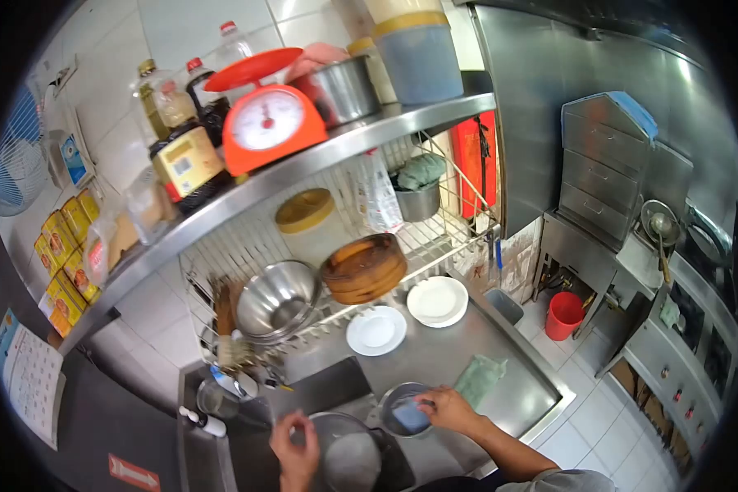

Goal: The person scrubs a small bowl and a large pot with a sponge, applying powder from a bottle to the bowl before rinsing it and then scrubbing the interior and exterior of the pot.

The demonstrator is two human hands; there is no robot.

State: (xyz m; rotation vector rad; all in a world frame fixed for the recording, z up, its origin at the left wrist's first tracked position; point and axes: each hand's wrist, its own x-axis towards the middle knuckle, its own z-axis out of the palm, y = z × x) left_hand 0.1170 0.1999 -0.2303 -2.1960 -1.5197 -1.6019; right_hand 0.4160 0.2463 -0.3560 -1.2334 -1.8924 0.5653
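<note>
Fingers of the left hand [295, 447] are curled beside a large round metal pot [332, 420]; blurred, so I cannot tell whether they grip anything. Fingers of the right hand [449, 408] are closed on a flat, pale-blue pad [410, 416], within a small round metal pan [388, 403]. I judge the pad light, soft, slippery if wet; best pinched at its edge. Beyond lie a crumpled green cloth-like item [481, 380] and white round plates [376, 330].
</note>
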